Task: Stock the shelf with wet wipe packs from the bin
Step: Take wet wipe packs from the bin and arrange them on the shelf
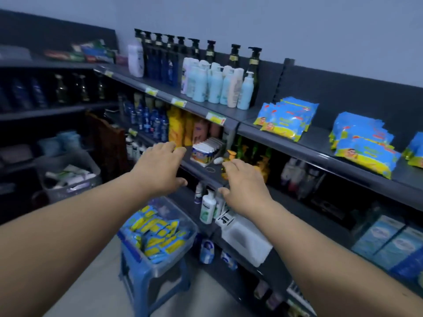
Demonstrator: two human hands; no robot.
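Dim, bluish light; soft motion blur throughout, wide-angle bending at edges.

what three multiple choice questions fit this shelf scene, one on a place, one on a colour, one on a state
1. Where does the bin of wet wipe packs sit?
A. on a blue stool
B. on the top shelf
C. in a trolley

2. What colours are the packs in the bin?
A. red and white
B. blue and yellow
C. plain black

3. What do the left hand and right hand hold?
A. a pack each
B. one bottle between them
C. nothing, both are open

Answers:
1 A, the bin rests on the stool's seat.
2 B, the wrappers are blue with yellow print.
3 C, both hands reach forward, spread and empty.
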